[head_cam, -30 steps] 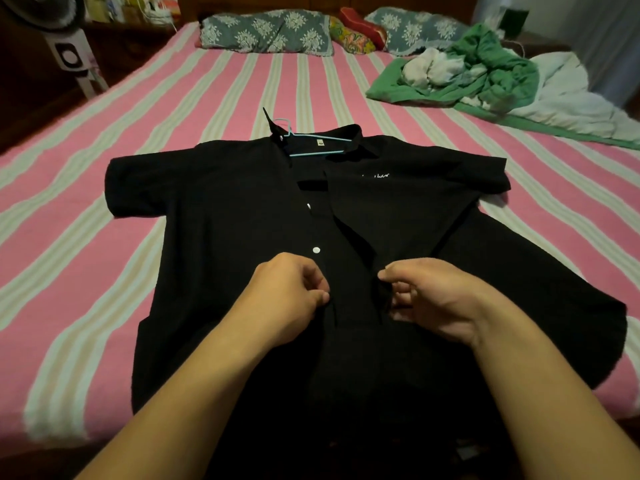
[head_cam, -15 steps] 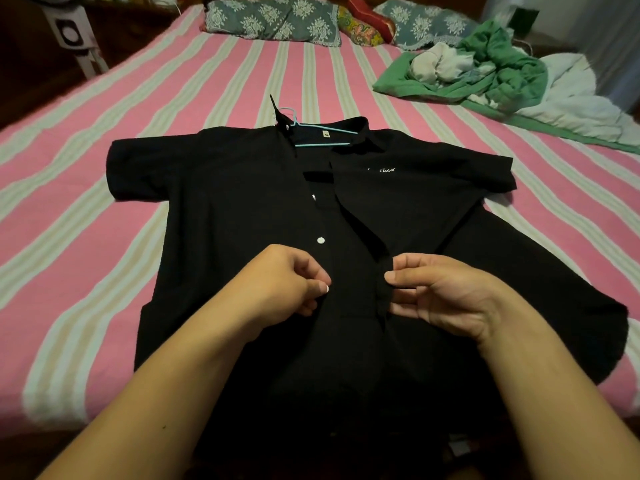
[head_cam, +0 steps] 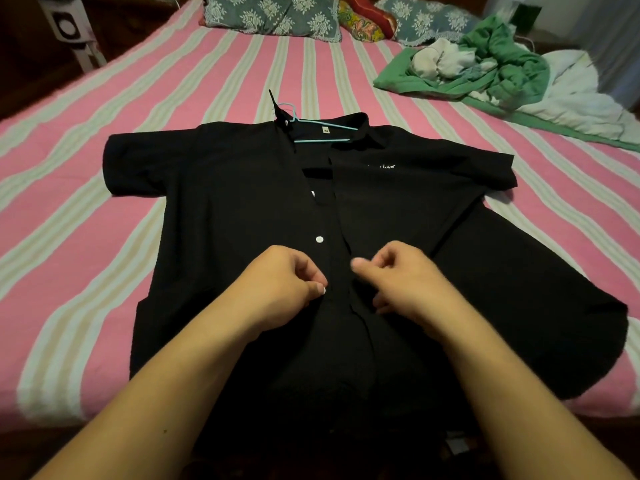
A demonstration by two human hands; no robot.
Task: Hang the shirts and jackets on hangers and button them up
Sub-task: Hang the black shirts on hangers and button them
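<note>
A black short-sleeved shirt (head_cam: 221, 188) lies flat on the bed, front up, on a light blue hanger (head_cam: 322, 133) whose hook shows at the collar. The upper front is unbuttoned; a white button (head_cam: 319, 239) shows on the left placket. My left hand (head_cam: 280, 285) pinches the left placket edge just below that button. My right hand (head_cam: 405, 282) pinches the overlapping right front edge beside it. The two hands are a few centimetres apart at the shirt's middle.
The bed has a pink and pale striped sheet (head_cam: 86, 216). Patterned pillows (head_cam: 273, 13) lie at the head. A heap of green and white clothes (head_cam: 485, 67) sits at the far right. A standing fan (head_cam: 69, 29) is beyond the left corner.
Both hands have shifted slightly up along the placket and the right hand has come closer to the left. The view has tilted down a little.
</note>
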